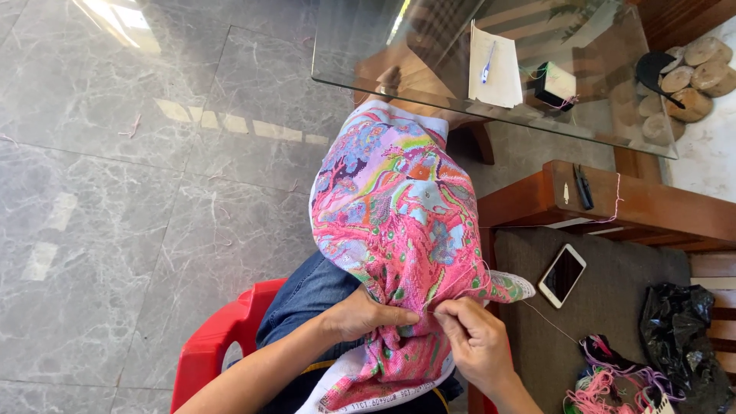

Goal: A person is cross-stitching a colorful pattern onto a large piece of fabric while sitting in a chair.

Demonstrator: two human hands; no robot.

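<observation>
Floor (115,230): large grey marble-look tiles with pale veining, sunlit patches toward the top. A glass tabletop (460,107) spans the upper middle. Near its far edge lie a white sheet of paper (494,65) with a blue pen on it and a small box (555,84), black with a white top. To the right, a wooden bench arm (652,203) borders a dark grey seat cushion (613,307).

On the cushion: a black plastic bag (682,337) at the right edge, a bundle of pink, green and purple threads (613,383) at the lower edge, a white smartphone (561,275) near the upper left corner, screen dark.

The cross-stitch cloth (399,230), mostly pink with lilac and blue areas, lies draped over the person's lap above a red plastic chair (215,345). Its long axis runs from the lap up toward the glass tabletop.

Left hand (364,314): clenched on a bunched fold of the cloth. Right hand (475,337): fingertips pinched at the cloth's lower right edge, a pale thread (548,322) running out over the cushion; a needle cannot be made out.
</observation>
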